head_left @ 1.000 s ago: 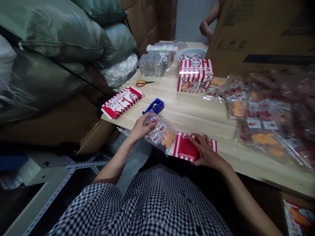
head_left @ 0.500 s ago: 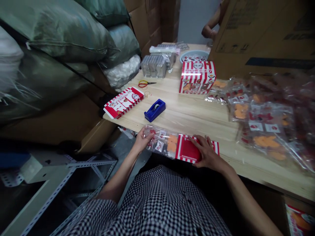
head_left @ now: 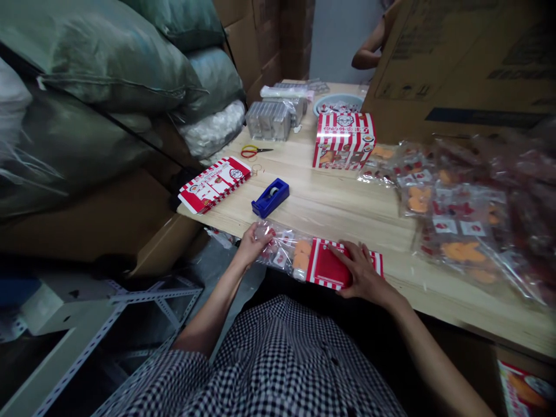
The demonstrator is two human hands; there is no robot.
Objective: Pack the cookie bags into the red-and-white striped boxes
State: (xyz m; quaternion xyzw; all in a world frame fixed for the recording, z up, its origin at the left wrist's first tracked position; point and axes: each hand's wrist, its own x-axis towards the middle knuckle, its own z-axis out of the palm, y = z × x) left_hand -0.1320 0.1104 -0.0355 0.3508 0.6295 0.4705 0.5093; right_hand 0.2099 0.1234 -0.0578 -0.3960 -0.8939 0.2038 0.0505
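Observation:
My left hand [head_left: 251, 245] pinches the left end of a clear plastic bag [head_left: 284, 250] at the table's front edge. Inside the bag are orange pieces and small red and white packets. My right hand [head_left: 364, 273] grips a flattened red-and-white striped carton [head_left: 320, 265], fingers spread over its top and thumb at the near edge. The bag's right end meets the carton's left end; whether it reaches inside I cannot tell. Beyond my hands sits a blue tape dispenser [head_left: 271, 198].
Flat striped cartons [head_left: 216, 182] are stacked at left, near yellow-handled scissors [head_left: 255, 151]. A formed striped box [head_left: 344, 142] stands farther back, before a pale basin [head_left: 319, 105]. Filled bags [head_left: 463, 231] pile up at right beside a large cardboard box [head_left: 456, 69]. Another person's arm [head_left: 369, 53] shows behind.
The view has shifted slightly. Both hands keep their hold on the bag and carton, with barely any movement. The other person's hand has moved behind the cardboard box.

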